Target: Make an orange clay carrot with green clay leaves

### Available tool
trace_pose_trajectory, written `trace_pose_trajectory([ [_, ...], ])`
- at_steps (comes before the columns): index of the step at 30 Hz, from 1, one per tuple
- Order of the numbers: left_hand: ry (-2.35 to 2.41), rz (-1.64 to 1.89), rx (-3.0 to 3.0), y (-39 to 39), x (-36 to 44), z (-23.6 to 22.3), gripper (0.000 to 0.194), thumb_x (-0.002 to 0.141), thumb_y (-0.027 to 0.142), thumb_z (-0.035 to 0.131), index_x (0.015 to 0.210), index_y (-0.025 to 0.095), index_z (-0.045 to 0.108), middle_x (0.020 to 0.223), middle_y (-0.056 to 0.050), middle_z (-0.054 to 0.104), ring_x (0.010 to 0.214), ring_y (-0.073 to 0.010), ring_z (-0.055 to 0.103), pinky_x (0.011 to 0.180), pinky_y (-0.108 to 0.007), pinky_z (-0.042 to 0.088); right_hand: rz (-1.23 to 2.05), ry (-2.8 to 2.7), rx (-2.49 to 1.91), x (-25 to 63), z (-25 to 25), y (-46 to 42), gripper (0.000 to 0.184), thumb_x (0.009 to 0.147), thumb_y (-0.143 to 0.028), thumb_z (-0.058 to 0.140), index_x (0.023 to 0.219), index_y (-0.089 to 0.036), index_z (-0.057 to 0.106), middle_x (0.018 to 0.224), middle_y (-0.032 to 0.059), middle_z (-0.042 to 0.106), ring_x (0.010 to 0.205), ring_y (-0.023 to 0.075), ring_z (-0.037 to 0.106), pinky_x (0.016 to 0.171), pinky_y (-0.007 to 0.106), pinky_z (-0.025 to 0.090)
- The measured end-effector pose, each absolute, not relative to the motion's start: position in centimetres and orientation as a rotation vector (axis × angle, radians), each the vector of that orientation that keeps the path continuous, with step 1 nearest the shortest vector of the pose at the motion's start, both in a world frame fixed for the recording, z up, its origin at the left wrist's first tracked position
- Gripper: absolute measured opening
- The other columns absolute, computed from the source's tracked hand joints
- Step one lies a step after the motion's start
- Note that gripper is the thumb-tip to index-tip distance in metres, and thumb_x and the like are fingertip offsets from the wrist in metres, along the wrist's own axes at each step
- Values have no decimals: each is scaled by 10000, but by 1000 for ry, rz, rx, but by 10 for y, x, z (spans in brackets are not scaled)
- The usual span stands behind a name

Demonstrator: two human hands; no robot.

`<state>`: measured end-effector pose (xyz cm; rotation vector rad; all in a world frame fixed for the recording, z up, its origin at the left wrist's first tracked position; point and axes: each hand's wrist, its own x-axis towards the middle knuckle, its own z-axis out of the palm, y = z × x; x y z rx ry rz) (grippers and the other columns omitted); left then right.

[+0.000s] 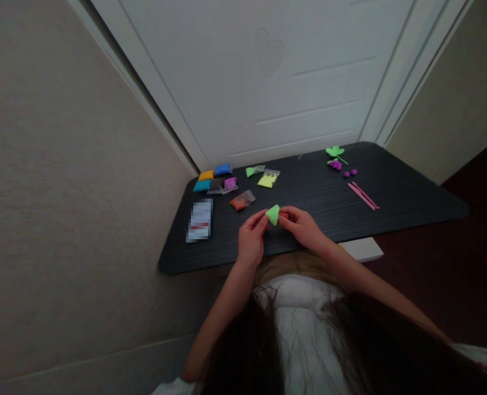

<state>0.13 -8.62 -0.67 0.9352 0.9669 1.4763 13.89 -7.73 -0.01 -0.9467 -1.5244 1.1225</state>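
Note:
Between my two hands is a flattened, roughly triangular piece of light green modelling clay (273,214), held above the near part of the dark table (309,200). My left hand (253,233) pinches its left edge between thumb and fingers. On the other edge, the fingertips of my right hand (301,224) are closed. Nearest beyond my hands lies a clear bag of orange-red clay (242,201). A bag of yellow clay (269,178) and a bag of green clay (254,171) are farther back.
Several clay packets, one blue (223,169), sit at the back left above a phone-like object (200,220) with a blurred screen. At right are pink tools (362,196), purple balls (350,173), a purple cluster (335,164) and a green leaf shape (335,151). A white box (362,250) is below the table edge.

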Motion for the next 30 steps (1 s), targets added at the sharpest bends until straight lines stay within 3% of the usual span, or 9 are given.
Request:
trace_pose_trajectory([
  [30, 873, 1464, 902, -85, 1, -7, 199, 664, 238, 622, 845, 160, 647, 872, -40, 625, 780, -112, 563, 729, -251, 424, 1042, -1574, -981, 138, -1, -79, 271, 733, -318, 527, 950, -168, 586, 904, 42, 634, 788, 146, 587, 736, 283, 448],
])
